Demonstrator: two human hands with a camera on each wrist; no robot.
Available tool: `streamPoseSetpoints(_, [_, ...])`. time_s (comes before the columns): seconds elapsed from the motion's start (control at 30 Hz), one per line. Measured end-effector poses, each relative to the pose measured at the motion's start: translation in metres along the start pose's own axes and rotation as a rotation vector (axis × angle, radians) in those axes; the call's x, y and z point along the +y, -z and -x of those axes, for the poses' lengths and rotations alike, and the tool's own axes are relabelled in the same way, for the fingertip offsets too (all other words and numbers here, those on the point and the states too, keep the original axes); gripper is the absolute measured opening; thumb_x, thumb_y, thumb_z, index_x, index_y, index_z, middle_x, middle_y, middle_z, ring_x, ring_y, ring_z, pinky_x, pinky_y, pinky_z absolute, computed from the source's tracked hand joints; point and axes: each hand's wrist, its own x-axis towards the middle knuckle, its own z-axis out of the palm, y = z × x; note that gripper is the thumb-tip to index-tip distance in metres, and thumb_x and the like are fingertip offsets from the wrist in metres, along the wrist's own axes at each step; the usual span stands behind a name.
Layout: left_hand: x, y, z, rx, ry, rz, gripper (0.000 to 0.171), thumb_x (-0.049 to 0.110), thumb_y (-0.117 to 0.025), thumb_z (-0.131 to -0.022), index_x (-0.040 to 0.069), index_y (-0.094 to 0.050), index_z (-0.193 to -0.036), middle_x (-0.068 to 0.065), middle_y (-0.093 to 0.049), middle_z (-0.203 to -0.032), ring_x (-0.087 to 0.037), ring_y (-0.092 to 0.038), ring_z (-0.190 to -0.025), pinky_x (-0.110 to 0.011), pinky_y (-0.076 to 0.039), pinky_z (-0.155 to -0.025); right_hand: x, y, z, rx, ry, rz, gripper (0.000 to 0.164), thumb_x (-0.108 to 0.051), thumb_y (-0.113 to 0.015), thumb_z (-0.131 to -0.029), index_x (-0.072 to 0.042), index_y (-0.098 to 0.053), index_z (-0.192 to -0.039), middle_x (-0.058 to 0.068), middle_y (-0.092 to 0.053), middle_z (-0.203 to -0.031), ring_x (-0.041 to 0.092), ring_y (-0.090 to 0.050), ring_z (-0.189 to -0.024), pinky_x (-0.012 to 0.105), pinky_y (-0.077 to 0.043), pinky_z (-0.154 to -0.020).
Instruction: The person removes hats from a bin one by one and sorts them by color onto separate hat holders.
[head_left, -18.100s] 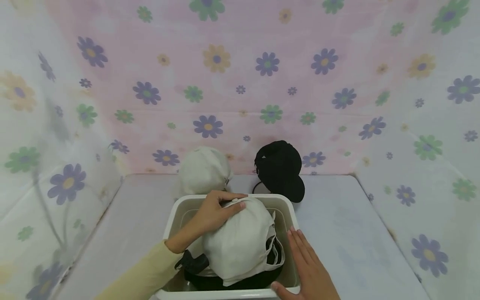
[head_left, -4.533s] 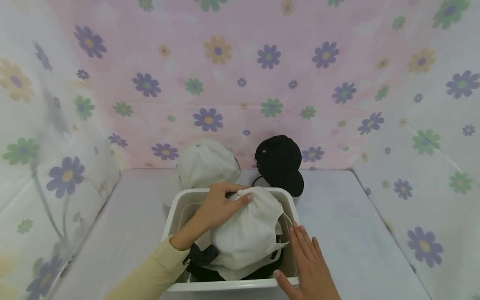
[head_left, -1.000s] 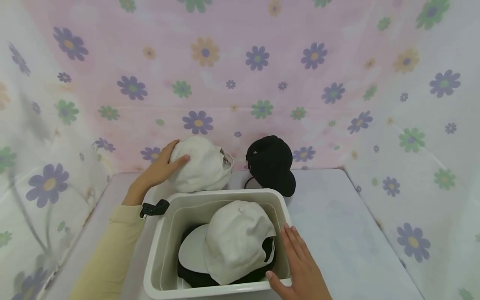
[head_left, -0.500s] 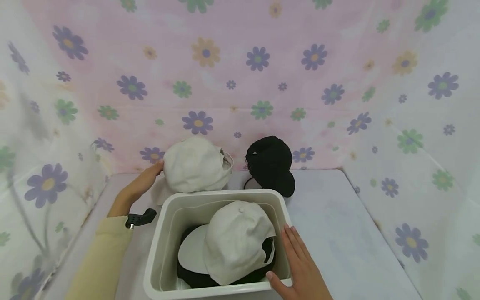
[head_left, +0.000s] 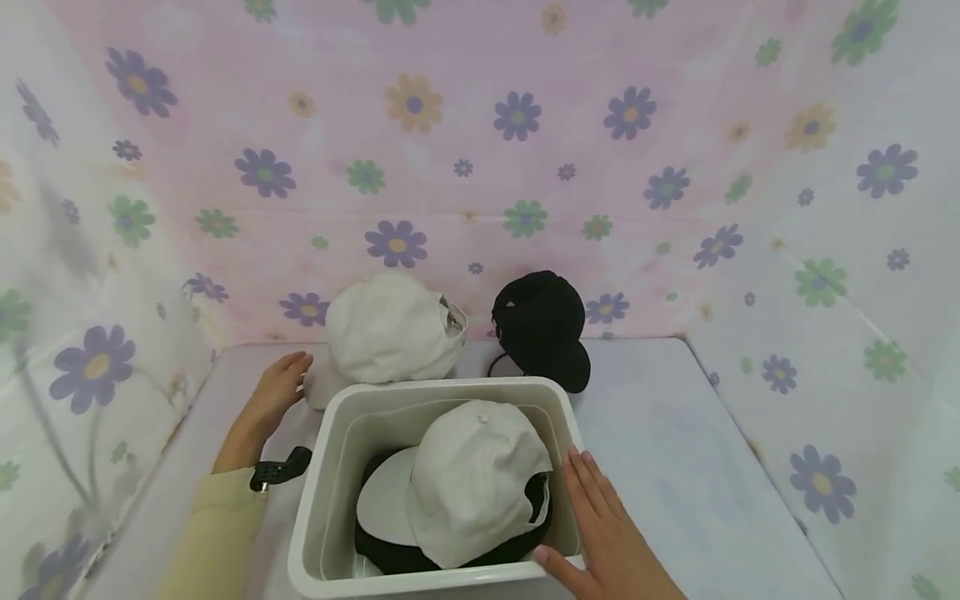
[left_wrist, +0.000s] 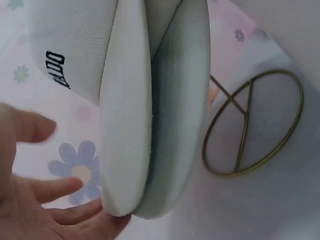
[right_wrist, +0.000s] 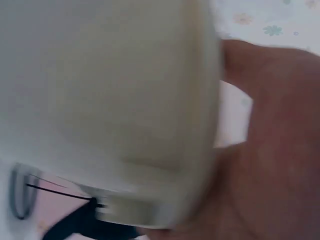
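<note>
And here, just behind the white tub (head_left: 318, 492), the nested white baseball caps (head_left: 393, 329) are offered up, two brims packed close. In the left wrist view one brim (left_wrist: 125, 125) is seen beside the dark lettering (left_wrist: 56, 69), with a second brim (left_wrist: 182, 115) lying right against it. The tip of the brims is being met by the left hand (head_left: 279, 383)! Its fingers are spread apart, loosely bent, a fingertip (left_wrist: 117, 225) touching the tip, and nothing is gripped.

A cap seems about to be straightened or taken, and here care is called for: the brims are best told apart by feel first, or both caps could be dragged together. A light pinch near the brim's root would be steadier than a tug at the tip, and the soft crown is better not squeezed.

Out to the tub: a white cap (head_left: 472, 483) is seated inside, crown up, brim towards the left wall, over a black item (head_left: 386, 554), probably another cap. The right rim is flanked by the right hand (head_left: 611, 533), fingers straight and side by side; only light pressure is wanted, lest the tub be shoved.

Further off, a black baseball cap (head_left: 540, 333) is left untouched, and a brass-coloured wire ring (left_wrist: 246, 116) is glimpsed beside the brims.
</note>
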Motion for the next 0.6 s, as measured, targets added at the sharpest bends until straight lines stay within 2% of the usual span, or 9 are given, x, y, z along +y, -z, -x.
streamPoseSetpoints(0.03, [-0.002, -0.001, 0.0, 0.029, 0.013, 0.046, 0.067, 0.03, -0.031, -0.112, -0.013, -0.007, -0.157, -0.039, -0.014, -0.161, -0.049, -0.025, -0.149, -0.053, -0.032, -0.119, 0.0, 0.008, -0.001, -0.07, -0.006, -0.017, 0.093, -0.06, -0.062, -0.095, 0.001, -0.031, -0.158, 0.018, -0.029, -0.165, 0.023, -0.015, -0.157, 0.013, 0.005, -0.121])
streamPoseSetpoints(0.13, [-0.012, -0.001, -0.001, 0.097, 0.073, 0.199, 0.066, 0.023, -0.039, -0.11, -0.009, -0.008, -0.159, -0.032, -0.015, -0.164, -0.033, -0.039, -0.144, -0.028, -0.044, -0.111, 0.0, 0.037, -0.013, -0.305, -0.034, -0.069, 0.096, -0.067, -0.054, -0.095, 0.0, -0.029, -0.159, 0.017, -0.026, -0.166, 0.036, -0.024, -0.153, 0.038, -0.008, -0.128])
streamPoseSetpoints(0.2, [-0.019, 0.0, -0.001, 0.134, 0.111, 0.319, 0.067, 0.02, -0.043, -0.109, -0.005, -0.009, -0.161, -0.026, -0.014, -0.166, -0.018, -0.047, -0.135, -0.015, -0.047, -0.101, -0.002, 0.056, -0.028, -0.414, 0.002, -0.081, 0.093, -0.069, -0.051, -0.096, -0.002, -0.033, -0.158, 0.014, -0.032, -0.164, 0.037, -0.032, -0.15, 0.054, -0.022, -0.123])
streamPoseSetpoints(0.23, [-0.022, 0.001, -0.001, 0.155, 0.137, 0.395, 0.068, 0.018, -0.046, -0.108, -0.002, -0.009, -0.161, -0.022, -0.014, -0.167, -0.011, -0.051, -0.128, -0.01, -0.047, -0.096, -0.004, 0.064, -0.037, -0.45, 0.029, -0.093, 0.091, -0.069, -0.05, -0.096, -0.003, -0.036, -0.157, 0.012, -0.036, -0.163, 0.035, -0.035, -0.149, 0.053, -0.024, -0.123])
streamPoseSetpoints(0.27, [-0.023, 0.001, 0.0, 0.172, 0.164, 0.465, 0.068, 0.017, -0.047, -0.108, 0.001, -0.01, -0.162, -0.017, -0.014, -0.168, -0.008, -0.053, -0.125, -0.01, -0.047, -0.097, -0.006, 0.071, -0.047, -0.479, 0.052, -0.095, 0.088, -0.069, -0.049, -0.096, -0.007, -0.037, -0.157, 0.008, -0.039, -0.161, 0.031, -0.038, -0.148, 0.059, -0.031, -0.118])
streamPoseSetpoints(0.33, [-0.024, 0.001, 0.001, 0.202, 0.201, 0.613, 0.068, 0.014, -0.05, -0.107, 0.004, -0.012, -0.163, -0.015, -0.031, -0.162, 0.0, -0.057, -0.109, -0.011, -0.049, -0.094, -0.012, 0.082, -0.07, -0.486, 0.136, -0.113, 0.079, -0.064, -0.051, -0.099, -0.012, -0.039, -0.157, 0.001, -0.043, -0.159, 0.025, -0.042, -0.145, 0.054, -0.037, -0.116])
streamPoseSetpoints(0.43, [-0.026, -0.002, 0.002, 0.223, 0.241, 0.875, 0.051, 0.008, -0.053, -0.105, 0.009, -0.038, -0.153, -0.006, -0.063, -0.128, 0.0, -0.062, -0.092, -0.015, -0.054, -0.086, -0.018, 0.085, -0.109, -0.455, 0.268, -0.186, 0.069, -0.053, -0.054, -0.102, -0.017, -0.038, -0.158, -0.002, -0.046, -0.157, 0.018, -0.044, -0.144, 0.048, -0.04, -0.115])
streamPoseSetpoints(0.53, [-0.027, -0.004, 0.002, 0.177, 0.248, 1.06, 0.018, 0.006, -0.055, -0.104, 0.008, -0.058, -0.121, 0.004, -0.07, -0.091, -0.004, -0.068, -0.085, -0.019, -0.057, -0.081, -0.02, 0.076, -0.155, -0.394, 0.328, -0.318, 0.063, -0.042, -0.057, -0.104, -0.013, -0.038, -0.158, 0.003, -0.048, -0.155, 0.018, -0.045, -0.142, 0.047, -0.042, -0.113])
streamPoseSetpoints(0.6, [-0.028, -0.007, 0.002, 0.129, 0.235, 1.095, 0.008, 0.007, -0.054, -0.104, 0.008, -0.058, -0.11, 0.004, -0.072, -0.088, -0.004, -0.069, -0.085, -0.019, -0.056, -0.08, -0.021, 0.065, -0.185, -0.35, 0.32, -0.422, 0.059, -0.033, -0.056, -0.106, -0.008, -0.039, -0.156, 0.009, -0.048, -0.155, 0.022, -0.045, -0.143, 0.047, -0.04, -0.115])
